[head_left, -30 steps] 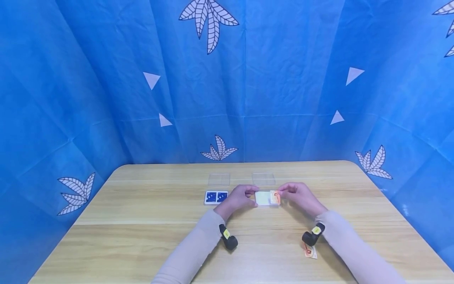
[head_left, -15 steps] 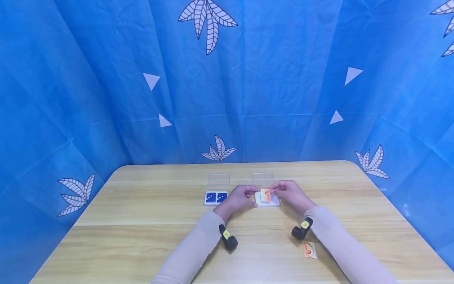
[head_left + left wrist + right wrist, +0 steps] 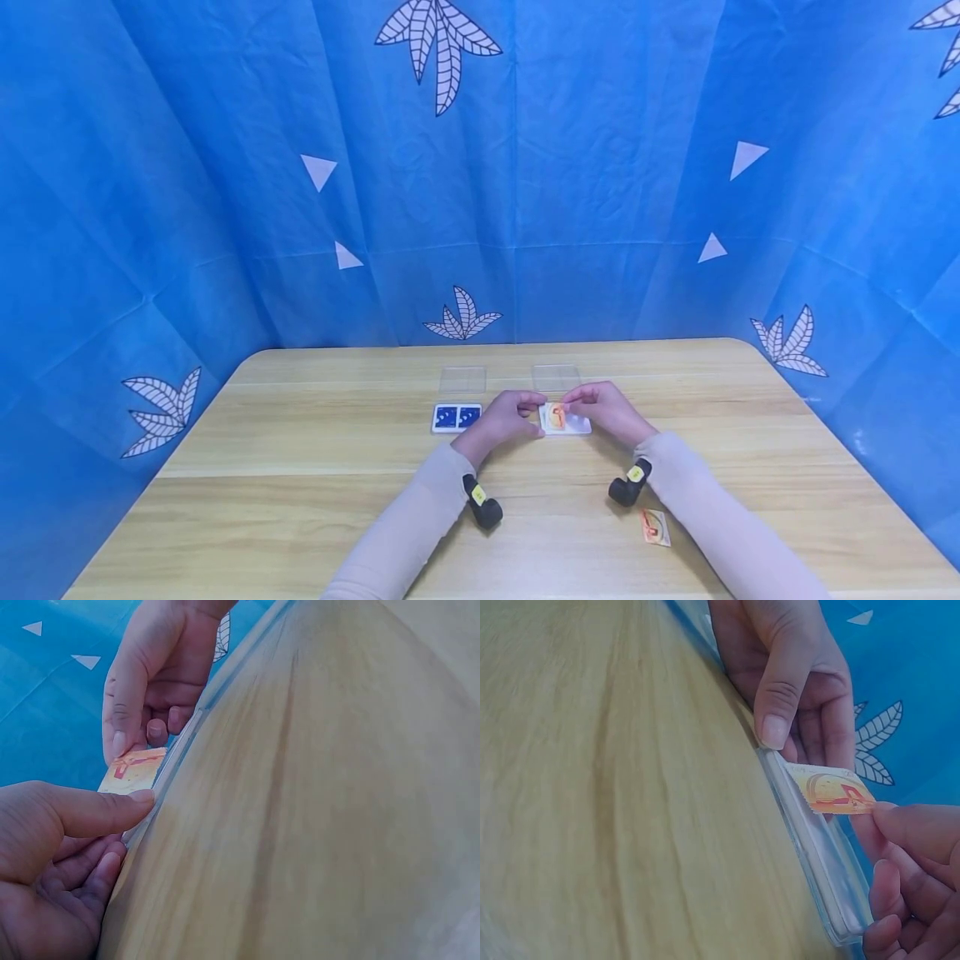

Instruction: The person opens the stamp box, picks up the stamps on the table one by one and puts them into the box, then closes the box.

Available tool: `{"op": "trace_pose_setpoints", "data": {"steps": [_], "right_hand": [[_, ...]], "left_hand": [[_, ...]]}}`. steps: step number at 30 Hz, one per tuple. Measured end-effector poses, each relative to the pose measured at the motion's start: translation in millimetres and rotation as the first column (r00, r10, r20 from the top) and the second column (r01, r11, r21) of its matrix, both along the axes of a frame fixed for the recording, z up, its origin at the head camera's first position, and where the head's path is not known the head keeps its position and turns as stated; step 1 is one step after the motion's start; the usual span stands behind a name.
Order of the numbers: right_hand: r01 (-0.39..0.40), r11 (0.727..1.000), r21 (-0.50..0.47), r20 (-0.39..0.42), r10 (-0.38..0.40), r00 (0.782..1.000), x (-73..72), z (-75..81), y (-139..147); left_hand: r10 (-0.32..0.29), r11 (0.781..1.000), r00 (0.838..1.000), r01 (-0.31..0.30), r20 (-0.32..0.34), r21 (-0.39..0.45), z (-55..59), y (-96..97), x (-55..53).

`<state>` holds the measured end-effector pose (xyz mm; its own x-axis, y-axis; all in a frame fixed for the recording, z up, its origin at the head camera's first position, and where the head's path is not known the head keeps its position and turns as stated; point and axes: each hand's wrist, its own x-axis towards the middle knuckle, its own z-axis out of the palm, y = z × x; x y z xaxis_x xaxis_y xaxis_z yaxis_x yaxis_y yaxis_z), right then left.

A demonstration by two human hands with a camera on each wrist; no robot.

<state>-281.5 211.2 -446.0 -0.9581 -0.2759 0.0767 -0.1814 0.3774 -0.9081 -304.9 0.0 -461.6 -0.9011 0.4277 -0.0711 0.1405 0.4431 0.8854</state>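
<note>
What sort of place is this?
Probably an indoor filming setup: blue cloth hangs behind and along both sides of a wooden table, and black cameras sit on both sleeves.

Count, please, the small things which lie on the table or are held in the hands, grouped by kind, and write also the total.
Orange stamps: 2
Blue printed squares: 2
Flat white cases: 2
Clear flat plates: 2
Total visible: 8
</note>
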Motion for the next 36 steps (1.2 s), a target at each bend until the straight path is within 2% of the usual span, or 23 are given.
{"op": "trace_pose_setpoints", "data": {"steps": [7,15,20,24,31,36], "right_hand": [[0.029,0.999,0.035,0.029,-0.03,0.999,-0.3,1.4,-4.5],[0.006,0.999,0.033,-0.002,-0.006,1.0,12.1,21.5,-13.8],[0.024,0.999,0.033,-0.003,-0.023,1.0,1.1,6.3,-9.5],[0.029,0.998,0.058,-0.04,-0.027,0.999,-6.9,-3.8,-7.2],[0.055,0.992,0.11,-0.075,-0.047,0.996,-8.9,-6.1,-7.6],[0.046,0.994,0.096,-0.082,-0.038,0.996,-9.3,-7.5,-6.9]], "left_hand": [[0.001,1.0,1.0,-0.001,-0.007,-0.009,-1.6,0.0,-0.9],[-0.003,1.0,1.0,0.003,-0.002,0.012,-1.2,-0.7,-1.2],[-0.014,0.999,1.0,0.014,-0.006,0.032,-0.5,-1.2,-1.2],[-0.013,0.999,1.0,0.013,-0.006,0.038,-0.7,-1.3,-1.5],[-0.007,1.0,1.0,0.006,0.01,0.027,-1.6,-1.1,-2.3],[-0.005,1.0,1.0,0.005,0.009,0.022,-2.1,-1.4,-1.9]]}}
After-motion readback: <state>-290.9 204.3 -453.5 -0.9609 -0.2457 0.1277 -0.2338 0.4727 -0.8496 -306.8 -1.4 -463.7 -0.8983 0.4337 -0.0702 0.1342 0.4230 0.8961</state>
